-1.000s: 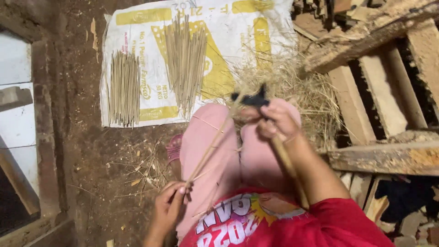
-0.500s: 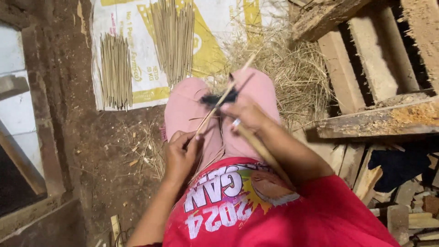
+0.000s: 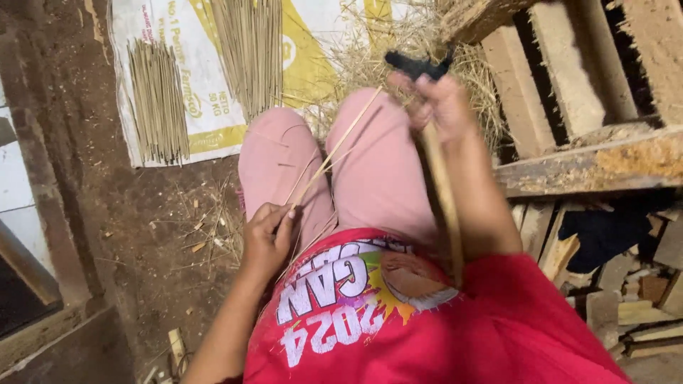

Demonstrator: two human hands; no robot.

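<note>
My left hand (image 3: 269,236) pinches the near end of a thin pale stick (image 3: 334,153) that slants up across my pink-trousered knees (image 3: 370,163). My right hand (image 3: 439,105) is closed around a long wooden-handled tool (image 3: 442,192) whose dark blade (image 3: 418,65) sticks out above my fingers, close to the stick's far end. Thin shavings trail from the stick over my lap. I wear a red printed shirt (image 3: 427,320).
A white and yellow sack (image 3: 192,107) lies on the dirt floor ahead, bearing two bundles of thin sticks (image 3: 158,99) (image 3: 250,50). Dry straw (image 3: 370,50) is heaped beyond my knees. Wooden beams and planks (image 3: 590,156) crowd the right side; a wooden frame (image 3: 43,213) runs along the left.
My right hand with the tool has moved up and away from my left hand. The left hand has drawn back toward my body, so the stick now spans my lap.
</note>
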